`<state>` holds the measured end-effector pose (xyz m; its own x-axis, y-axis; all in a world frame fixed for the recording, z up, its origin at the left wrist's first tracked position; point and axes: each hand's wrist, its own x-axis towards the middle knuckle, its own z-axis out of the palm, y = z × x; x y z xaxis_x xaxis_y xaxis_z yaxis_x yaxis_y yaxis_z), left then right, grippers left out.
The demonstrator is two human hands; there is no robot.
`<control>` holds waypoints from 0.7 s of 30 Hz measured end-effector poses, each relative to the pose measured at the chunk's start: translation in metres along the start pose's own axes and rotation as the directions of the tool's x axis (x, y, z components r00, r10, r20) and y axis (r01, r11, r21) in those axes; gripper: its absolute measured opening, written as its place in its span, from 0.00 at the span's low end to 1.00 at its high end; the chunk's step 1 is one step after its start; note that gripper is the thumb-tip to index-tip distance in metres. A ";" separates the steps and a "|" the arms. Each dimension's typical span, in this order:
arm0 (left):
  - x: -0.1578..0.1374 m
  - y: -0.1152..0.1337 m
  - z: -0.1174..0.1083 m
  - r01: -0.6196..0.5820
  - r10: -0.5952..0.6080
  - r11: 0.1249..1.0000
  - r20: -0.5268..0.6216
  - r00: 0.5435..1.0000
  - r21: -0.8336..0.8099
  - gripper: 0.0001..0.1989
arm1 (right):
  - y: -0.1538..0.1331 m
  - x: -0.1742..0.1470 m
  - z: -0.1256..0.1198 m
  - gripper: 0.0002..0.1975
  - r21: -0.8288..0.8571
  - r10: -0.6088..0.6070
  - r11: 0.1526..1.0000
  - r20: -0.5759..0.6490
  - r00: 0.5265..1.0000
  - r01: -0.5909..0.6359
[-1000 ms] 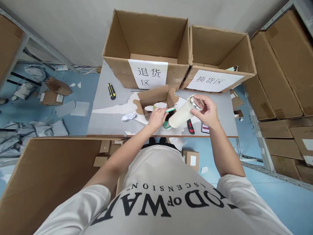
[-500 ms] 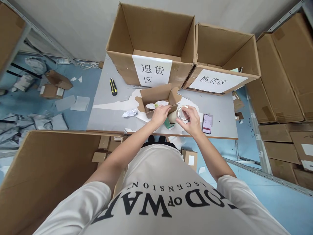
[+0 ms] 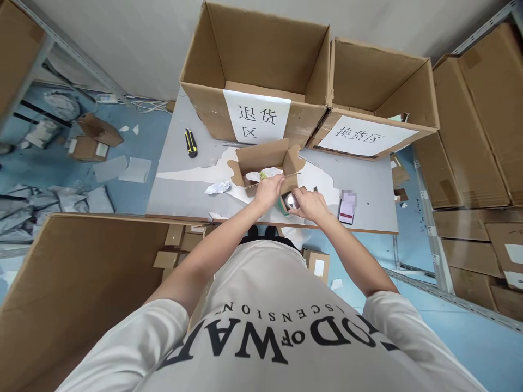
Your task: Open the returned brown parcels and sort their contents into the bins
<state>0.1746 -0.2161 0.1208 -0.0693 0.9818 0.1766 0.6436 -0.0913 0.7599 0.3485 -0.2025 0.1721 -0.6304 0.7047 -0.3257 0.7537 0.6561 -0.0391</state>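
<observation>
An open small cardboard box [image 3: 261, 155] stands on the table with white paper and something yellow-green inside. My left hand [image 3: 267, 193] is closed at its near right edge, fingers pinching the cardboard flap there. My right hand [image 3: 309, 203] is closed around the side of a round, shiny, silvery-topped container [image 3: 291, 201]. That container sits low, at the opening of a small green box [image 3: 281, 206], mostly hidden by my hands. How deep it is inside cannot be made out.
Two large labelled cartons [image 3: 204, 103] stand along the back. On the table lie a yellow-black utility knife [image 3: 190, 143], crumpled paper [image 3: 218, 188] and a phone [image 3: 346, 209]. A big open carton [image 3: 93, 261] is at my left; stacked boxes [image 3: 466, 223] fill the right.
My right hand has moved down and to the left, bringing the round container to the green box's opening. My left hand stays at the cardboard box's edge.
</observation>
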 end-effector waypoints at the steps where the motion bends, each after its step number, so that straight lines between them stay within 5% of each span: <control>1: 0.000 0.000 0.000 0.012 -0.012 1.000 -0.005 1.000 -0.003 0.17 | -0.002 0.002 0.000 0.27 -0.004 0.004 1.000 0.031 1.000 -0.003; 6: 0.003 0.004 -0.002 0.047 -0.046 0.998 0.017 0.999 -0.043 0.17 | -0.002 0.005 0.004 0.26 0.031 -0.012 0.999 0.123 0.992 0.008; 13: -0.035 -0.002 0.002 -0.050 0.027 0.958 -0.084 0.996 -0.282 0.21 | 0.009 -0.004 0.015 0.29 0.133 0.057 0.990 -0.031 0.998 -0.052; 17: -0.068 -0.014 0.022 -0.220 0.229 0.967 0.059 0.972 -0.129 0.24 | 0.014 -0.008 0.037 0.23 0.214 0.106 0.974 -0.129 0.986 -0.076; 21: -0.069 -0.019 0.035 -0.346 0.336 0.937 0.135 0.932 0.057 0.26 | 0.022 -0.013 0.056 0.22 0.366 0.100 0.930 -0.305 0.947 0.019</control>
<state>0.1936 -0.2763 0.0725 0.2541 0.9071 0.3356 0.6705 -0.4153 0.6148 0.3839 -0.2123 0.1230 -0.5783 0.8155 -0.0243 0.7571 0.5253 -0.3883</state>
